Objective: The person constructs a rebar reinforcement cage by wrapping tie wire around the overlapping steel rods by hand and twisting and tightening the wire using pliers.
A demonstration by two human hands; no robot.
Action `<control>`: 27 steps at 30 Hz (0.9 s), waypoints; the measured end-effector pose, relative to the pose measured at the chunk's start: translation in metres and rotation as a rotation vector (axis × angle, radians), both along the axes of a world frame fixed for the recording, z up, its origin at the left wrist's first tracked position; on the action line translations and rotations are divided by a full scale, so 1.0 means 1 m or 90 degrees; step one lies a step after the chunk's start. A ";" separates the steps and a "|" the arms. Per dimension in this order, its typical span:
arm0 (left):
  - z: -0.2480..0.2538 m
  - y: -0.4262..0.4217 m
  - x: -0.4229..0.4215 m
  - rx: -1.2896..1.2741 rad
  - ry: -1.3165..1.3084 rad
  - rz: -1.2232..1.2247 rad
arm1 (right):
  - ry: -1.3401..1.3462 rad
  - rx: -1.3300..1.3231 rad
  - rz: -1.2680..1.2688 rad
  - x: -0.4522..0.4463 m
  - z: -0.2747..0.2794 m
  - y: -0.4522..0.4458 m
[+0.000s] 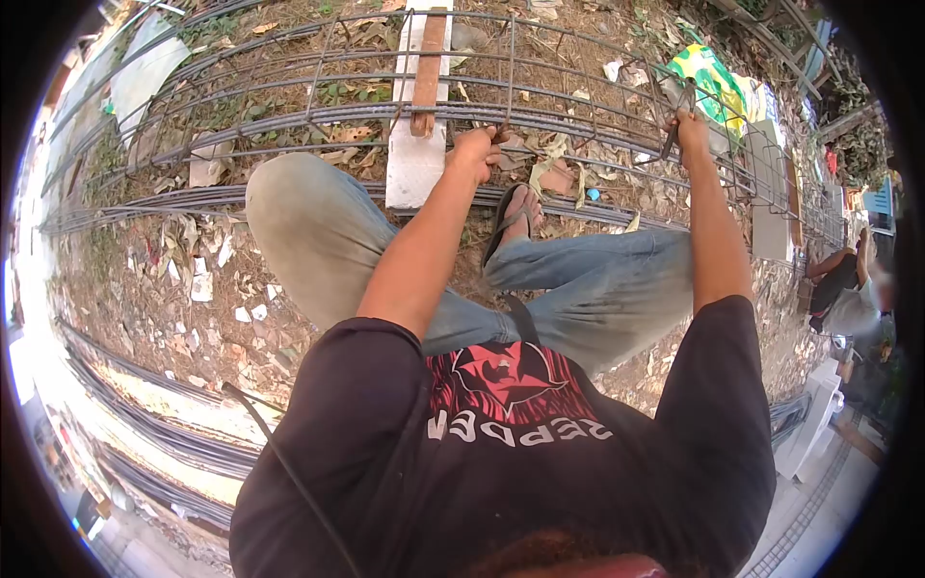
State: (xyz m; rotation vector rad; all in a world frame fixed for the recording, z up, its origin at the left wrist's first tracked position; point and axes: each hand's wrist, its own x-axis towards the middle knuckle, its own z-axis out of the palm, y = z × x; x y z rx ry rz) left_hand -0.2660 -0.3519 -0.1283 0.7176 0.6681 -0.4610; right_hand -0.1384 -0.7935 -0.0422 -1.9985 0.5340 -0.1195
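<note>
A long cage of steel rebar [578, 120] with thin square stirrups stretches across the upper part of the head view. At its near side, my left hand [472, 154] is closed with its fingertips on the lower end of a stirrup [511, 67]. Farther right, my right hand [692, 133] grips a dark metal hand tool [670, 142] that looks like pincers, held upright against the cage bars. Its jaws are partly lost among the rods. Under the cage stands a white block [416, 164] with a brown wooden strip [429, 67] on it.
Loose rebar rods [212, 204] lie on the leaf-strewn ground before my knees. A green and yellow sack [711, 82] is beyond my right hand. More rods [164, 443] lie at lower left. Another person [853, 289] is low at the far right.
</note>
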 end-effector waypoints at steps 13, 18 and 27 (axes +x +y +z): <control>0.001 -0.001 0.000 -0.010 -0.015 -0.011 | -0.144 0.554 0.038 -0.174 0.118 0.226; 0.002 0.005 -0.002 0.017 -0.010 -0.052 | 0.195 0.524 0.233 -0.192 0.066 0.317; 0.007 0.014 -0.007 0.047 -0.033 -0.014 | 0.096 0.239 0.222 -0.209 0.072 0.319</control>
